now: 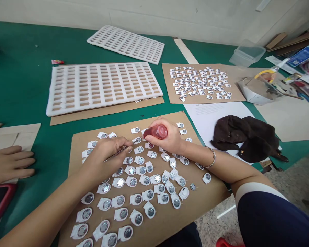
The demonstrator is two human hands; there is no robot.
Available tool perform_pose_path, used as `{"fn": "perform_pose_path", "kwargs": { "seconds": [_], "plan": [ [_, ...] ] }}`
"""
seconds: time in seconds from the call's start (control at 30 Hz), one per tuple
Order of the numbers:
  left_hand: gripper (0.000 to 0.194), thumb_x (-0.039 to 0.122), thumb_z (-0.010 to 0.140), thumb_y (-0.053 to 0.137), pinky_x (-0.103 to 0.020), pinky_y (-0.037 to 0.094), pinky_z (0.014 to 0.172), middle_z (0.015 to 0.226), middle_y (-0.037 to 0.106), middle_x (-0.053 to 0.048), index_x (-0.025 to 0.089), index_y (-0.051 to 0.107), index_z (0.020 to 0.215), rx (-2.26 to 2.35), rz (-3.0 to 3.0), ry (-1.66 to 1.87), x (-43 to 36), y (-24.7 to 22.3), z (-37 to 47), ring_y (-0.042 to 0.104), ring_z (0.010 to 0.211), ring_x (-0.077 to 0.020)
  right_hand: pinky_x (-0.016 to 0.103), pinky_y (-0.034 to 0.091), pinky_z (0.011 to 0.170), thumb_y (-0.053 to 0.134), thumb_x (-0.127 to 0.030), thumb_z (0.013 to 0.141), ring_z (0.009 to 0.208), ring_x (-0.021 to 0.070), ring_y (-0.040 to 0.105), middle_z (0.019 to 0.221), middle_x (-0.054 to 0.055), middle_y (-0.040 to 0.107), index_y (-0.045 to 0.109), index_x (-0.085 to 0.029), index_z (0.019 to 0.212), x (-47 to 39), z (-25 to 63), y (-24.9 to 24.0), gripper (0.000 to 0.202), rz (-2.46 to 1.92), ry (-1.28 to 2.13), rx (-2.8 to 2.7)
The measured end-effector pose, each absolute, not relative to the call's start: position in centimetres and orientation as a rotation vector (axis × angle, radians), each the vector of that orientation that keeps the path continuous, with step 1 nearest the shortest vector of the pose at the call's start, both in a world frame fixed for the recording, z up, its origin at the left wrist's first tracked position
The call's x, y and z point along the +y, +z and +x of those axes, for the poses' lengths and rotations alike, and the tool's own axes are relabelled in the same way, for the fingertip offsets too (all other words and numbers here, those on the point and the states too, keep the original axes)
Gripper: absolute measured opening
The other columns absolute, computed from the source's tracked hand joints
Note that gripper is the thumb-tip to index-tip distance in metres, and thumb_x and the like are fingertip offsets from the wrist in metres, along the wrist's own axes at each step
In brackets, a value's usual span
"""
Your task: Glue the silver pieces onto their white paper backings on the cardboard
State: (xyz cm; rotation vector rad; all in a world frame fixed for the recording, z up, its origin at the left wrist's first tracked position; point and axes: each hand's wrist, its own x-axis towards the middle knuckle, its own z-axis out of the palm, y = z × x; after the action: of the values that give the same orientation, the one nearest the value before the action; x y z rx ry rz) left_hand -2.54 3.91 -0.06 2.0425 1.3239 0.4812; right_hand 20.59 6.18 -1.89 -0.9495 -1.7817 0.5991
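Note:
My left hand is closed around a thin metal tool, which looks like tweezers. Its tip is close to one of the small white pieces with round silver centres. In my right hand is a small red squeeze bottle, tilted nozzle-down toward the pieces; the hand hides what lies just below it. Both hands are over a brown cardboard sheet on which many such pieces lie in loose rows. One loose silver disc lies near the sheet's right side.
Another person's hand rests at the left, near a red-edged device. Behind are white foam trays and a second cardboard bearing similar pieces. A dark cloth, a tool box and a clear container sit rightward.

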Motion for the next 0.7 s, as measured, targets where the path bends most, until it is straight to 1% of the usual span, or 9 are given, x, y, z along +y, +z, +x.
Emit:
{"fn": "perform_pose_path", "kwargs": {
  "seconds": [0.13, 0.37, 0.6, 0.7],
  "plan": [
    [0.023, 0.04, 0.088, 0.055, -0.031, 0.051, 0.068, 0.087, 0.074, -0.002, 0.024, 0.07, 0.091, 1.323, 2.036, 0.498, 3.91, -0.23, -2.54, 0.068, 0.078, -0.0205, 0.031, 0.053, 0.071, 0.078, -0.034, 0.071, 0.077, 0.0145, 0.064, 0.084, 0.002, 0.067, 0.058, -0.021, 0.088, 6.17, 20.6, -1.88, 0.029, -0.95, 0.602, -1.787],
    [0.019, 0.037, 0.089, 0.055, -0.03, 0.049, 0.066, 0.086, 0.074, 0.0, 0.024, 0.069, 0.09, 1.306, 2.079, 0.502, 3.89, -0.17, -2.46, 0.068, 0.077, -0.0187, 0.031, 0.054, 0.071, 0.076, -0.038, 0.072, 0.077, 0.0148, 0.064, 0.085, 0.002, 0.067, 0.058, -0.021, 0.089, 6.18, 20.72, -1.96, 0.03, -0.951, 0.605, -1.811],
    [0.02, 0.036, 0.09, 0.053, -0.03, 0.05, 0.069, 0.088, 0.074, -0.001, 0.024, 0.069, 0.09, 1.308, 2.103, 0.49, 3.82, 0.07, -2.61, 0.067, 0.079, -0.0191, 0.031, 0.053, 0.069, 0.075, -0.041, 0.074, 0.075, 0.0143, 0.064, 0.084, 0.002, 0.067, 0.057, -0.021, 0.087, 6.09, 20.71, -1.9, 0.03, -0.932, 0.586, -1.821],
    [0.02, 0.035, 0.09, 0.053, -0.03, 0.049, 0.068, 0.087, 0.073, -0.001, 0.024, 0.069, 0.091, 1.293, 2.108, 0.486, 3.81, 0.23, -2.55, 0.067, 0.078, -0.0187, 0.032, 0.053, 0.068, 0.074, -0.044, 0.074, 0.075, 0.0146, 0.064, 0.084, 0.002, 0.067, 0.057, -0.022, 0.087, 5.96, 20.67, -1.78, 0.031, -0.936, 0.581, -1.836]
  ]
}}
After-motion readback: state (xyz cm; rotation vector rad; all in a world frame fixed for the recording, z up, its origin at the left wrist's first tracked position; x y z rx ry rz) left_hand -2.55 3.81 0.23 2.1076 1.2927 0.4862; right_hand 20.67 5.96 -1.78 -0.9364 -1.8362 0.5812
